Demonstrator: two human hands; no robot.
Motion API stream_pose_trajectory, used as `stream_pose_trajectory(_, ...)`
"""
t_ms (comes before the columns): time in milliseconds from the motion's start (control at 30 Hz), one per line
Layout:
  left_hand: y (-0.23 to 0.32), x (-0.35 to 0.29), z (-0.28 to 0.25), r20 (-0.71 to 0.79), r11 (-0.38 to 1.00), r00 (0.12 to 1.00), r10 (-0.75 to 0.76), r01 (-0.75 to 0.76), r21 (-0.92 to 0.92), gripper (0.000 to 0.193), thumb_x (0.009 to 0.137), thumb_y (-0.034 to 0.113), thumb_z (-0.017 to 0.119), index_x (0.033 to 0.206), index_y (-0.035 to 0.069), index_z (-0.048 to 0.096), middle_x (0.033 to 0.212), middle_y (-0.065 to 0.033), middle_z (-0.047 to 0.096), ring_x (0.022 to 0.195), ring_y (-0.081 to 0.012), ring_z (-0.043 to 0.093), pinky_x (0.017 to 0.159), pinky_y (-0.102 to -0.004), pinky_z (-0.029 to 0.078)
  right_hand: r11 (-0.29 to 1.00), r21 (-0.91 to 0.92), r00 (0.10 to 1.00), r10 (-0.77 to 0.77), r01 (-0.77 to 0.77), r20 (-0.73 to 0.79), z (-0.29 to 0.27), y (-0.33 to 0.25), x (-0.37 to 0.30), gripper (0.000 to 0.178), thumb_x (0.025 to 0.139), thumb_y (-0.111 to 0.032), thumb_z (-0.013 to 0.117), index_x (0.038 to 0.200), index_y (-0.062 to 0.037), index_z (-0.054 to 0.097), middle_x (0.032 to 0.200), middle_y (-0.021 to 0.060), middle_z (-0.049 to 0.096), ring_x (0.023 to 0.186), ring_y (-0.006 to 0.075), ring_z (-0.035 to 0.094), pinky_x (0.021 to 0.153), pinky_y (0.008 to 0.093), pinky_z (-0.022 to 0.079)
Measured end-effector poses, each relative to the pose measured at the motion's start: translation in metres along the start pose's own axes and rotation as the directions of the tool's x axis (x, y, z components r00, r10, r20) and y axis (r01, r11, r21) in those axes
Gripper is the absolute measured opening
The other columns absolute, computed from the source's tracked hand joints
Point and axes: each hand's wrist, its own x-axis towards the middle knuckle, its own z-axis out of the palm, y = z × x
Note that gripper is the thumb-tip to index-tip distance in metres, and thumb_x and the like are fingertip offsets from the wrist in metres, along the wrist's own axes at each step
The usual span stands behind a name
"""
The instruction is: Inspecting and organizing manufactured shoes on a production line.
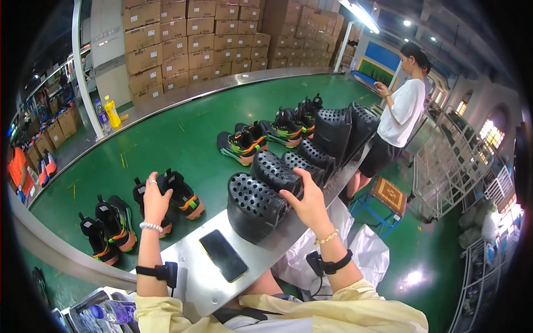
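Observation:
My left hand (pixel 157 201) reaches among a pair of black sneakers (pixel 186 195) with orange and green trim. Its thumb and forefinger are apart, and it touches or nearly touches a shoe; some fingers are hidden. My right hand (pixel 308 201) is at the edge of the black clog-like pieces with round holes, its thumb and forefinger spread. The nearest perforated piece (pixel 252 208) stands on the metal ledge, and another one (pixel 275 171) is just behind it. Whether the right fingers press on either is unclear.
A phone (pixel 224 255) lies on the metal ledge (pixel 191 288). More sneakers stand on the green belt (pixel 183 130) at left (pixel 114 222) and farther off (pixel 239 144). Two bottles (pixel 111 112) stand by a post. A person (pixel 402 105) stands at right near a stool (pixel 387 197); cartons (pixel 200 41) are stacked behind.

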Motion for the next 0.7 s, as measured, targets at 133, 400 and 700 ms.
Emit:
stream_pose_trajectory(133,-0.037,0.006,0.029,0.15,0.995,0.989,-0.009,0.024,-0.098,0.078,0.075,0.004,0.073,0.141,0.0,0.033,0.119,-0.027,0.061,0.113,-0.04,0.058,0.098,-0.0433,0.045,0.971,0.07,0.97,0.22,-0.227,0.099,-0.002,-0.016,0.001,0.067,0.078,-0.034,0.078,0.127,-0.0029,0.046,0.112,0.0252,0.062,0.108,0.0401,0.059,0.092,0.0415,0.046)
stream_pose_trajectory(400,-0.032,0.004,0.027,0.148,0.991,0.989,-0.014,0.034,-0.132,0.031,0.087,0.019,0.064,0.107,-0.004,0.064,0.096,-0.0265,0.067,0.094,-0.0422,0.063,0.082,-0.0475,0.049,0.988,0.149,0.987,0.055,-0.033,-0.15,-0.032,-0.103,0.007,0.061,0.078,-0.03,0.077,0.124,-0.0034,0.048,0.103,0.0232,0.065,0.095,0.0376,0.065,0.084,0.0395,0.05)
stream_pose_trajectory(700,-0.062,0.005,0.008,0.108,0.972,0.99,-0.089,0.11,-0.207,0.033,0.09,0.027,0.056,0.103,-0.002,0.065,0.1,-0.0238,0.066,0.096,-0.0415,0.063,0.081,-0.0454,0.048,0.946,-0.159,0.893,-0.2,0.284,0.404,0.14,-0.191,0.015,0.05,0.083,-0.032,0.072,0.105,0.0033,0.044,0.074,0.0235,0.064,0.073,0.0423,0.065,0.065,0.0463,0.053)
